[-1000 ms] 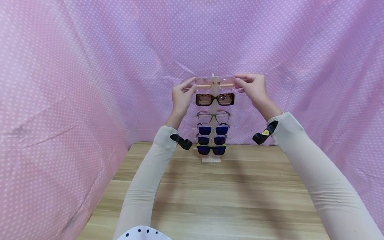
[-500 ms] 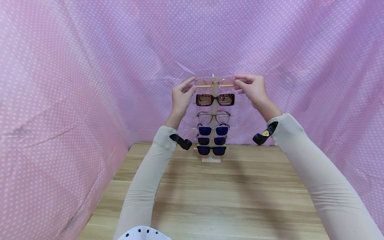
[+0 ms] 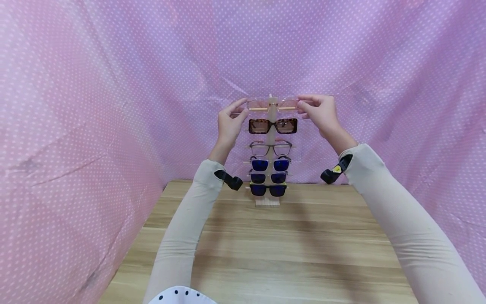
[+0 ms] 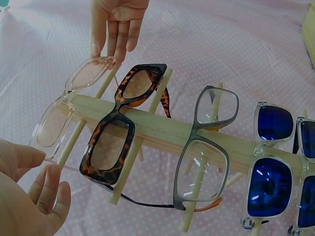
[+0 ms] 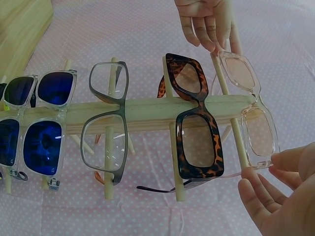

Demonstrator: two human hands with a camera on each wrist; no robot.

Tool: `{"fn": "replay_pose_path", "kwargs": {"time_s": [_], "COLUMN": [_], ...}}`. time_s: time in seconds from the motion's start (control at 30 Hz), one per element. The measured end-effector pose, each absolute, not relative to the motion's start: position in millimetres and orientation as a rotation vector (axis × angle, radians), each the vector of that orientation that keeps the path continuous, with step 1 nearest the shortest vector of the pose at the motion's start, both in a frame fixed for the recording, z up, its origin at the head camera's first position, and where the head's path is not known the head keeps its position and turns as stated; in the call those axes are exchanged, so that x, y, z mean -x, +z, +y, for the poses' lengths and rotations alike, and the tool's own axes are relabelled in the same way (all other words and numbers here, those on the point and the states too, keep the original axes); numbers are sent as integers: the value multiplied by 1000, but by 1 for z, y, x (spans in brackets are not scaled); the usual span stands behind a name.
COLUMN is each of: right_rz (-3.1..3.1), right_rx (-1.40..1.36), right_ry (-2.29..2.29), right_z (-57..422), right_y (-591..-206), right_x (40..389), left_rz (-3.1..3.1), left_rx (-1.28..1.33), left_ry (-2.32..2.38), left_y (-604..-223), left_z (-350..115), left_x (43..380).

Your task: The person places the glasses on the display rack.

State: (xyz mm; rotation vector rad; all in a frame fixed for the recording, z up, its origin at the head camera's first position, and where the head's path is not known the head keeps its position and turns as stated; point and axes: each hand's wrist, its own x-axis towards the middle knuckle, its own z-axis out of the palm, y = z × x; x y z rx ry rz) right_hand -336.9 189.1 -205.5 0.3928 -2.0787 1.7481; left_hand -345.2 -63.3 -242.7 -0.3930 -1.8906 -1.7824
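A pair of clear-framed glasses with pale pink lenses (image 4: pixel 54 125) sits at the top peg of a wooden eyewear stand (image 4: pixel 165 127), its bridge across the upright's tip. My left hand (image 3: pixel 229 126) pinches one end of the frame between thumb and fingers. At the opposite end, my right hand (image 3: pixel 322 112) pinches the frame by its hinge corner. Both wrist views show the fingertips right at the rim's outer corners. Just below, tortoiseshell sunglasses (image 3: pixel 261 126) hang on their own peg, untouched.
Lower on the stand are grey-framed glasses (image 3: pixel 259 149), two clear-framed pairs with blue lenses (image 3: pixel 260 165) and black sunglasses (image 3: pixel 258 191). The stand's base (image 3: pixel 267 202) rests near the back edge of a wooden table (image 3: pixel 265 249). Pink dotted cloth (image 3: pixel 114 105) hangs behind and around.
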Motion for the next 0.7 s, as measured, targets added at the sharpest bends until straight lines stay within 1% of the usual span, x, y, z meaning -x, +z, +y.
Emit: {"fn": "replay_pose_path", "kwargs": {"time_s": [0.43, 0.7], "right_rz": [-2101, -2112], "right_rx": [-368, -352], "right_ry": [1738, 1691], "right_z": [191, 197], "right_y": [-199, -204], "right_x": [329, 324], "left_rz": [-1870, -1924], "left_rx": [398, 397], "left_ry": [-1797, -1786], "left_y": [-237, -239], "left_z": [-64, -66], "left_x": [341, 335]}}
